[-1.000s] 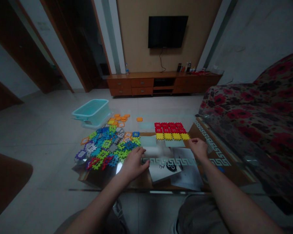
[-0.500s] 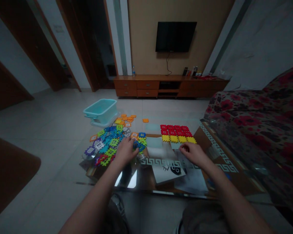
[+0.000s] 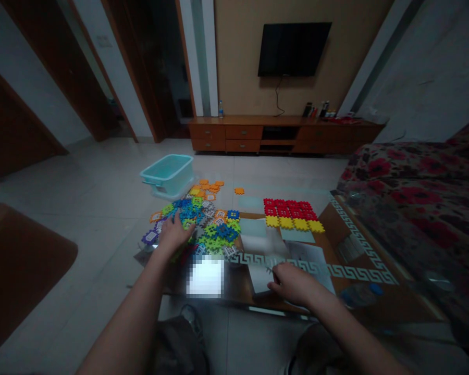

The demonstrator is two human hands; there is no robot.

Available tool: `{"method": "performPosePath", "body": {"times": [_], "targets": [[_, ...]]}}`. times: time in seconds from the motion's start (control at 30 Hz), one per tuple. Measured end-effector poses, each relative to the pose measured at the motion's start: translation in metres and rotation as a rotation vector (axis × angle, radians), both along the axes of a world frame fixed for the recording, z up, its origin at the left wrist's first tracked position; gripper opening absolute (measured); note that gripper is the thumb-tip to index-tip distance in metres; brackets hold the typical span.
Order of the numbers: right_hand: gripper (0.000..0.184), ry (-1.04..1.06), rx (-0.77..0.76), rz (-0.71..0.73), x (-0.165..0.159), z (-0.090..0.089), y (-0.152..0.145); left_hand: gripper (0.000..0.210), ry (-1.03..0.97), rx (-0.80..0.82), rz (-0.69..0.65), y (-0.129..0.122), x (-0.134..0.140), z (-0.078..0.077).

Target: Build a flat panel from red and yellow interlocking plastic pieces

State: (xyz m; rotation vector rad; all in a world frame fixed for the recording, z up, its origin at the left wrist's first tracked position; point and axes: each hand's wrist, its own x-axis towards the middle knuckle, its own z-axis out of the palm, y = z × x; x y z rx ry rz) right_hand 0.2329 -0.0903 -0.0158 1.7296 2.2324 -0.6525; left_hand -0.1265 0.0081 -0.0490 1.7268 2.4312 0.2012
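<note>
Left hand (image 3: 174,234) spread over loose interlocking tile pile (image 3: 203,224), grip unclear in dim light | right hand (image 3: 293,284) flat on paper sheet (image 3: 263,276), glass table's near edge (image 3: 234,304)

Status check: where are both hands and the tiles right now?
Left hand flat on the loose tile pile, grip unclear. Right hand on the paper sheets at the table edge. Red-yellow tile block untouched.

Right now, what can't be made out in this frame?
- Left hand: fingertips buried in the loose tile pile; grip unclear, head view.
- Right hand: covers part of the papers; print too dim.
- Pixelated patch hides the glass table there.
</note>
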Motion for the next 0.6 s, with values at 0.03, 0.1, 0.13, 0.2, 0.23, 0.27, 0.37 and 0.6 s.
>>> {"method": "performPosePath", "body": {"times": [0.03, 0.1, 0.13, 0.2, 0.23, 0.27, 0.37, 0.6], "targets": [[0.024, -0.011, 0.002, -0.001, 0.0, 0.001, -0.001, 0.092, -0.024, -0.057, 0.014, -0.001, 0.001, -0.005], [0.025, -0.013, -0.004, -0.004, -0.001, 0.002, -0.002, 0.093, -0.059, -0.143, 0.021, -0.004, 0.006, -0.011], [0.025, -0.007, -0.009, -0.004, -0.002, 0.003, -0.002, 0.091, -0.066, -0.17, 0.016, -0.005, 0.009, -0.013], [0.025, 0.003, -0.017, 0.0, -0.003, 0.005, -0.003, 0.09, -0.068, -0.198, 0.002, -0.007, 0.012, -0.015], [0.026, 0.003, -0.016, 0.003, -0.004, 0.005, -0.004, 0.09, -0.067, -0.203, -0.003, -0.007, 0.012, -0.015], [0.026, 0.0, -0.017, 0.008, -0.005, 0.005, -0.004, 0.09, -0.066, -0.209, -0.009, -0.008, 0.012, -0.014], [0.027, -0.009, -0.017, 0.017, -0.006, 0.006, -0.004, 0.088, -0.057, -0.214, -0.007, -0.009, 0.012, -0.009], [0.026, -0.014, -0.029, -0.005, -0.005, 0.005, -0.003, 0.077, 0.032, -0.094, -0.297, -0.023, 0.053, -0.003]]}}
